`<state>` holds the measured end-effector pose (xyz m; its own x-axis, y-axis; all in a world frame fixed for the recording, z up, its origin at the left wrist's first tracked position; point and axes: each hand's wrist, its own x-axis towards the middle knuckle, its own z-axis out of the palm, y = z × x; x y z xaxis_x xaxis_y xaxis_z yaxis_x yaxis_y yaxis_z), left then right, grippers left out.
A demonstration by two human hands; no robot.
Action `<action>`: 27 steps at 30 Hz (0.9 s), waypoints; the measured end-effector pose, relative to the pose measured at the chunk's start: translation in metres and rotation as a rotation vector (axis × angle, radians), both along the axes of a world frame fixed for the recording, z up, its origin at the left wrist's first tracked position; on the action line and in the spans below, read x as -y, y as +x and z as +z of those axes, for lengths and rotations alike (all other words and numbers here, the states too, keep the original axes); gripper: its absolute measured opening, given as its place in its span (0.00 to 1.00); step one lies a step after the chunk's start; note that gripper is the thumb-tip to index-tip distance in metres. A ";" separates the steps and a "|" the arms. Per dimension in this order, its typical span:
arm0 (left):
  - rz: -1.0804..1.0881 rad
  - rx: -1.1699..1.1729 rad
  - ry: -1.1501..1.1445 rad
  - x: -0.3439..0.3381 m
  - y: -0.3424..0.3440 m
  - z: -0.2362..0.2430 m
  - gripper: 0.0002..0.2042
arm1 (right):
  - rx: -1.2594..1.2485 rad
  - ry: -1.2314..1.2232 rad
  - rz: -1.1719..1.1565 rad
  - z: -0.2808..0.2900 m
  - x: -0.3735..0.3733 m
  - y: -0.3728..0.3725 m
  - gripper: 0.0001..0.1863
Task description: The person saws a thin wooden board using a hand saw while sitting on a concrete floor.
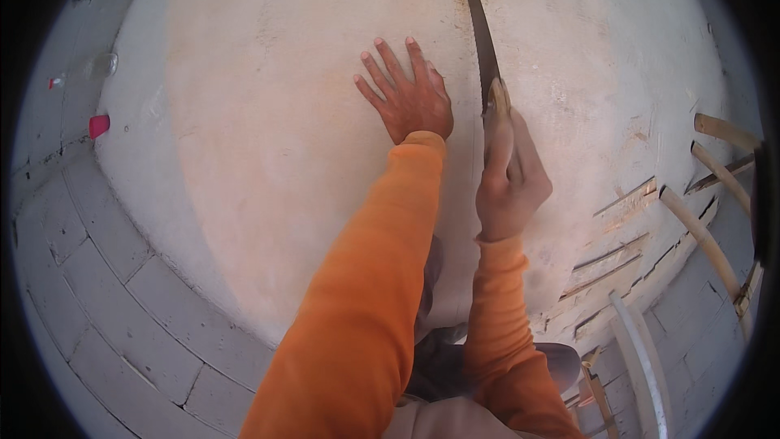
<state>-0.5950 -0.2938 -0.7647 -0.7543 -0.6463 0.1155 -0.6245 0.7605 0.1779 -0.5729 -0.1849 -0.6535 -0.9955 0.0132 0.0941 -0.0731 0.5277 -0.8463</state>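
Note:
A broad pale board [268, 114], likely plywood, spreads beneath both my hands. My left hand [414, 102] lies flat on it with the fingers spread, just left of the saw. In my right hand [512, 179] is the handle of a hand saw [484, 41], with the fingers wrapped round it. The dark, tapering blade points away from me toward the top edge, its toothed side to the left. It runs beside a thin line on the board; I cannot tell how deep the teeth sit. Brownish dust or stain marks the board near the blade's tip.
Grey paving blocks [154, 309] border the board at left. A pink cup [99, 126] stands by its left edge. Several splintered slots [609, 264] break the board at right, near curved wooden pieces [703, 236]. A pale strip [642, 358] lies at lower right.

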 end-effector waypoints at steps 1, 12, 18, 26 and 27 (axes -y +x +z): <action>0.000 0.024 0.049 0.000 0.000 -0.001 0.26 | -0.079 0.027 0.002 0.001 -0.018 0.032 0.15; 0.007 0.005 0.004 0.001 0.000 0.000 0.26 | 0.015 0.040 0.007 0.004 0.006 -0.005 0.15; 0.018 0.010 -0.015 0.000 0.001 0.000 0.26 | 0.022 0.030 -0.027 -0.002 -0.007 0.027 0.16; 0.014 0.028 0.003 0.001 0.002 -0.001 0.26 | -0.083 -0.009 0.010 -0.001 -0.017 0.037 0.15; 0.015 0.035 0.009 0.001 0.002 -0.001 0.26 | -0.073 -0.006 0.012 0.004 -0.025 0.056 0.15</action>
